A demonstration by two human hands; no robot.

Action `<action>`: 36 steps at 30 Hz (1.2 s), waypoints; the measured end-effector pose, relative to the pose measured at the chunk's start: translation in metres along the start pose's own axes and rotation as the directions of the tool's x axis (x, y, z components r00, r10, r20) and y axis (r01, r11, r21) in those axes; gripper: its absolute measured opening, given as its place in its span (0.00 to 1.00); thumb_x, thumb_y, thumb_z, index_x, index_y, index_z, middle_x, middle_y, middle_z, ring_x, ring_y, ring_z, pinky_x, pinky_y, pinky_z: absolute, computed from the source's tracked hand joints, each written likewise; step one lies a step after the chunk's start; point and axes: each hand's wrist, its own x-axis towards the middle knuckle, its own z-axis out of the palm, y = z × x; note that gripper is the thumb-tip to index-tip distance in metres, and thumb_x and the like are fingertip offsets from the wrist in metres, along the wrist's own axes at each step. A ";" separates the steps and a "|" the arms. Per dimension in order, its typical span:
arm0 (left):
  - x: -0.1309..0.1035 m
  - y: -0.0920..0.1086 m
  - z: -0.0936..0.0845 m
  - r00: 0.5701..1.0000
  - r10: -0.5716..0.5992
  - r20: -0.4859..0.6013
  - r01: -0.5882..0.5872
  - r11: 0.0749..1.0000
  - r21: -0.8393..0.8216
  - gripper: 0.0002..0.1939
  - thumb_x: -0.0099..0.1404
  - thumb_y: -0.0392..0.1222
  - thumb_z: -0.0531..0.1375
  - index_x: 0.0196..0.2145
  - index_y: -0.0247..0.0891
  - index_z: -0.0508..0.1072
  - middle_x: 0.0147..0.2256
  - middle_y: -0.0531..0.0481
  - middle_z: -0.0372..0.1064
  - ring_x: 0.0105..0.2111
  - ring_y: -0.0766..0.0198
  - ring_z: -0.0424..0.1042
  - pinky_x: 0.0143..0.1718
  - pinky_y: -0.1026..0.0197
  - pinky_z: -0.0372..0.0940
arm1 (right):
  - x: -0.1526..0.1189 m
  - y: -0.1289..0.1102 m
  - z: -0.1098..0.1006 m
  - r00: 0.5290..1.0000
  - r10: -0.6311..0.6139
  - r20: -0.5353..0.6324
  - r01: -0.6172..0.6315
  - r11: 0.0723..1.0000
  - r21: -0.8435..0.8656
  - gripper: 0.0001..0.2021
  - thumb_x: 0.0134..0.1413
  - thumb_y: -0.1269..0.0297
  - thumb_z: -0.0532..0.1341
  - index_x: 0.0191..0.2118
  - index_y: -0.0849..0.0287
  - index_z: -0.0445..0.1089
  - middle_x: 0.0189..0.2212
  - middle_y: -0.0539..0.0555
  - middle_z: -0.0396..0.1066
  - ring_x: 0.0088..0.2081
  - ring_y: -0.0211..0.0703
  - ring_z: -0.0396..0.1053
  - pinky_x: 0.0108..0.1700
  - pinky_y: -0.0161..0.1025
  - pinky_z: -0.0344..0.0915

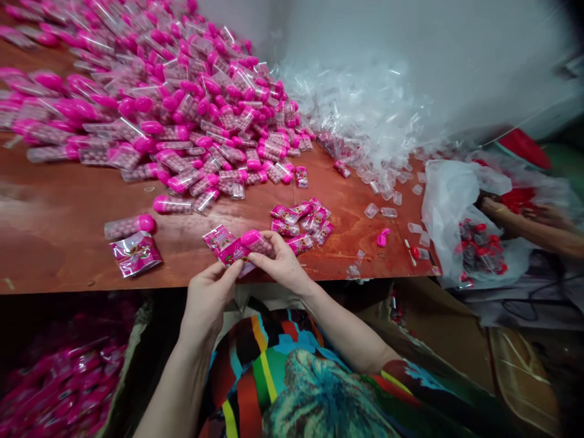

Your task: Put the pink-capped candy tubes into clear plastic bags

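At the front edge of the table, my left hand [206, 298] pinches the lower edge of a pink printed wrapper [222, 241] between thumb and fingers. My right hand [285, 267] is closed on a clear candy tube [259, 243] with a pink cap, full of small pink balls. The tube's capped end lies against the wrapper, and I cannot tell whether it is inside its opening. To the left lie another capped tube [123, 227] and a loose pink wrapper [135, 253]. Several small pink packets [303, 220] are grouped just beyond my right hand.
A large heap of pink-capped tubes [182, 103] covers the back left, with clear plastic pieces [356, 97] behind right. At right, another person's arm [524, 225] reaches over a plastic bag [447, 194] of red-capped containers. Pink packets [68, 377] fill a box below left.
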 end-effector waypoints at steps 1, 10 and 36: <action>0.000 0.001 0.002 1.000 -0.017 0.008 0.018 0.999 -0.051 0.18 0.52 0.47 0.71 0.21 0.35 0.69 0.13 0.60 0.55 0.14 0.75 0.51 0.18 0.67 0.47 | -0.001 0.000 0.001 1.000 0.007 -0.004 -0.006 1.000 0.024 0.23 0.48 0.58 0.70 0.48 0.53 0.63 0.40 0.49 0.70 0.39 0.40 0.70 0.47 0.41 0.68; 0.000 0.002 0.012 0.988 -0.147 0.047 0.154 0.966 -0.210 0.18 0.49 0.47 0.73 0.21 0.34 0.70 0.12 0.59 0.56 0.14 0.75 0.52 0.18 0.67 0.48 | -0.002 0.006 0.010 0.992 0.016 -0.125 -0.005 0.996 0.085 0.21 0.47 0.59 0.70 0.46 0.54 0.64 0.36 0.47 0.69 0.36 0.37 0.68 0.42 0.37 0.69; 0.006 -0.002 0.007 0.986 -0.083 -0.141 0.013 0.900 -0.436 0.22 0.51 0.43 0.74 0.18 0.36 0.63 0.12 0.62 0.53 0.13 0.75 0.52 0.16 0.68 0.50 | -0.034 0.009 0.006 0.994 0.102 0.038 -0.104 0.994 0.041 0.20 0.62 0.47 0.59 0.48 0.60 0.64 0.20 0.43 0.66 0.19 0.31 0.58 0.23 0.30 0.56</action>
